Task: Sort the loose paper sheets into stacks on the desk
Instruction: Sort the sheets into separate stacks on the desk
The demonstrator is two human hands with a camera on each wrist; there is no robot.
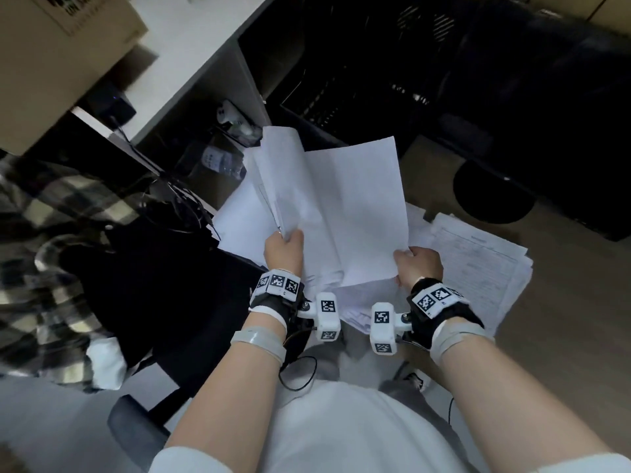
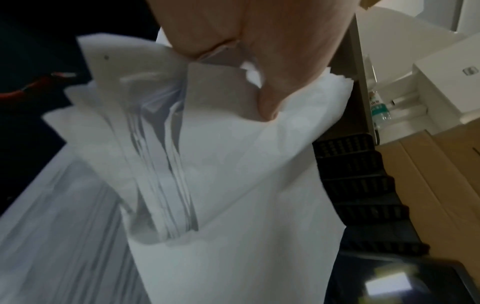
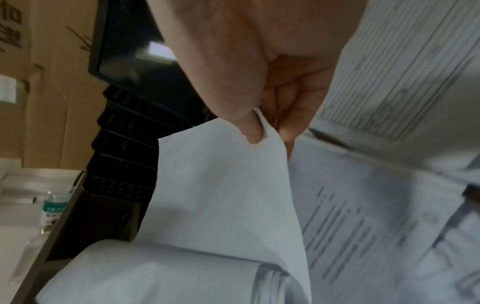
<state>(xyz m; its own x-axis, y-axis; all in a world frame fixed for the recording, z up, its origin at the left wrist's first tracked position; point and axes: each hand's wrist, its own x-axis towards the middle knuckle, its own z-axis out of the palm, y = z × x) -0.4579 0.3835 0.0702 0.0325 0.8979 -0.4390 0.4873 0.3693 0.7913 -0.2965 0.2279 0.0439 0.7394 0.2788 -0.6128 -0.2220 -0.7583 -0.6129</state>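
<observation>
My left hand [image 1: 285, 245] grips a bundle of several white sheets [image 1: 283, 179] by its near edge, held up above the floor; in the left wrist view the thumb and fingers [image 2: 267, 102] pinch the fanned sheets [image 2: 166, 164]. My right hand [image 1: 415, 259] pinches the near right corner of one blank white sheet [image 1: 362, 206] that leans against the bundle; the right wrist view shows thumb [image 3: 249, 127] and forefinger on that corner of the sheet [image 3: 223, 195]. A spread pile of printed sheets [image 1: 478, 268] lies below on the right.
A white desk [image 1: 191, 46] with a cardboard box [image 1: 51, 56] stands at upper left. Black stacked trays [image 1: 341, 90] and a dark chair base [image 1: 491, 192] lie ahead. A person in a plaid shirt [image 1: 51, 250] sits at left. Water bottles [image 1: 222, 162] rest under the desk.
</observation>
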